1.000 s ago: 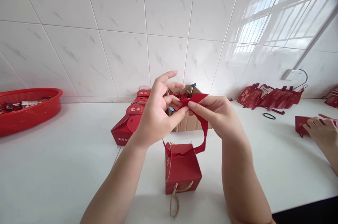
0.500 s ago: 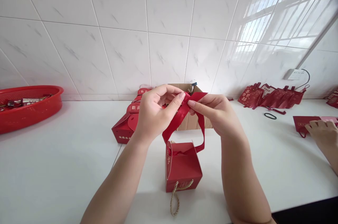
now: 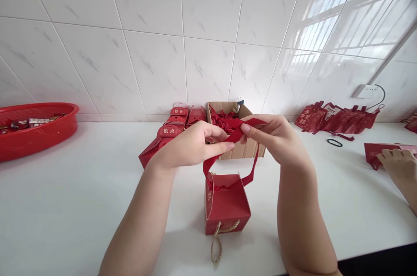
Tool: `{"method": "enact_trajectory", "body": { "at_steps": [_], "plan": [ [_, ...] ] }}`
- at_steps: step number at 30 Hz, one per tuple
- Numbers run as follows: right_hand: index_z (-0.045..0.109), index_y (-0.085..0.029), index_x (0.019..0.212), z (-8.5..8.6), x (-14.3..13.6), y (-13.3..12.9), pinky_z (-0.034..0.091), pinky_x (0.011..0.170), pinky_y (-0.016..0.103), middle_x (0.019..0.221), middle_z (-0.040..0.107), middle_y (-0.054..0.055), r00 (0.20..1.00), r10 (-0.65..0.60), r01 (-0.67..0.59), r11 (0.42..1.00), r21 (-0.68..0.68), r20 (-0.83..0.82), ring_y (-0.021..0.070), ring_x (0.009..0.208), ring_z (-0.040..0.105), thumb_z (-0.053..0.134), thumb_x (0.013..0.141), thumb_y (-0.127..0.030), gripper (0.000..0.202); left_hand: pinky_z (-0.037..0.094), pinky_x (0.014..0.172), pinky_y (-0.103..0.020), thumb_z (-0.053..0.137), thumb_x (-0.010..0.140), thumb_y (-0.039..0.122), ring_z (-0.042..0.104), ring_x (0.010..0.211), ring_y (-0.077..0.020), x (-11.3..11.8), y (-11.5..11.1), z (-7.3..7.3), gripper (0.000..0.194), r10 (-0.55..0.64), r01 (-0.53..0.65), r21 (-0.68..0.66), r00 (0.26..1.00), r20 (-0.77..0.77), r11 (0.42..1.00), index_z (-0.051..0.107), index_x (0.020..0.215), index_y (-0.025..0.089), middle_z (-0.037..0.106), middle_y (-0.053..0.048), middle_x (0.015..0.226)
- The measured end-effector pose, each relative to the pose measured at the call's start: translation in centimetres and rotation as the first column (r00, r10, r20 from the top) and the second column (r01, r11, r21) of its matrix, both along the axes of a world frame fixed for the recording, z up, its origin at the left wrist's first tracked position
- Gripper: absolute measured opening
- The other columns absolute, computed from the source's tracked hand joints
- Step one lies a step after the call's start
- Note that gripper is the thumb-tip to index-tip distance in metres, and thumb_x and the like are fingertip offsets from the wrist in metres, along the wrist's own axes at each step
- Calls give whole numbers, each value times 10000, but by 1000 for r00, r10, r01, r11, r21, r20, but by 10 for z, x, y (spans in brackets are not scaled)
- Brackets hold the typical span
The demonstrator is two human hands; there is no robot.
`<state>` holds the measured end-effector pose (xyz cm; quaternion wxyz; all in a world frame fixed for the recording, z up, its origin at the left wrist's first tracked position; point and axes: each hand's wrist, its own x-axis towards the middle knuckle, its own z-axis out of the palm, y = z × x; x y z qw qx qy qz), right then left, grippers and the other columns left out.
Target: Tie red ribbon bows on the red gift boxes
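A red gift box [image 3: 228, 202] with twisted cord handles sits on the white table in front of me. Red ribbon [image 3: 208, 166] is wound about the top of the box, and its two lengths rise to my hands. My left hand [image 3: 198, 143] pinches one part of the ribbon between thumb and fingers. My right hand [image 3: 269, 135] grips the ribbon near its other end, thumb on top. Between the hands the ribbon lies crossed over itself; whether it is knotted there I cannot tell.
Behind my hands stands a cardboard box [image 3: 241, 151] holding red ribbons. Several finished-looking red boxes [image 3: 169, 130] stand left of it. A red plastic basket [image 3: 42, 137] is at far left. Red pouches [image 3: 335, 119] and a black ring [image 3: 334, 142] lie right, near another person's hand [image 3: 399, 163].
My left hand has lowered slightly and its thumb has slid along the ribbon. My right hand has shifted a little right. The gift box stays in place.
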<state>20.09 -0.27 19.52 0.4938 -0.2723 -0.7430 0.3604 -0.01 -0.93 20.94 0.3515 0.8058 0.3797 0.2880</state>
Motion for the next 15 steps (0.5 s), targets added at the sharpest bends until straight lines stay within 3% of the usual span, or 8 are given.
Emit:
{"method": "enact_trajectory", "body": {
  "at_steps": [5,9,15],
  "plan": [
    [737,-199,891,1,13,-2,507,602,260,716,690,28,987,-57,44,995,91,147,137,666,618,628,832,-292,156,466,636,-252,557,836,459,592,700,-141,-11,11,-1,335,-28,25,-83,999,-28,996,684,706,178,646,-22,705],
    [738,-228,932,0,12,-9,491,580,264,752,710,20,927,-121,61,982,177,356,156,690,637,581,832,-211,187,382,486,-249,548,827,505,484,519,-114,-12,19,-5,434,1,-1,-32,1000,11,999,582,540,183,481,2,517],
    [731,-258,856,-2,-3,-13,436,580,259,776,704,-12,796,-187,85,976,198,576,141,674,592,457,790,-71,339,287,406,-247,519,845,500,380,436,-97,-3,14,-5,383,18,-19,16,999,47,1000,659,643,207,422,15,501]
  ]
}}
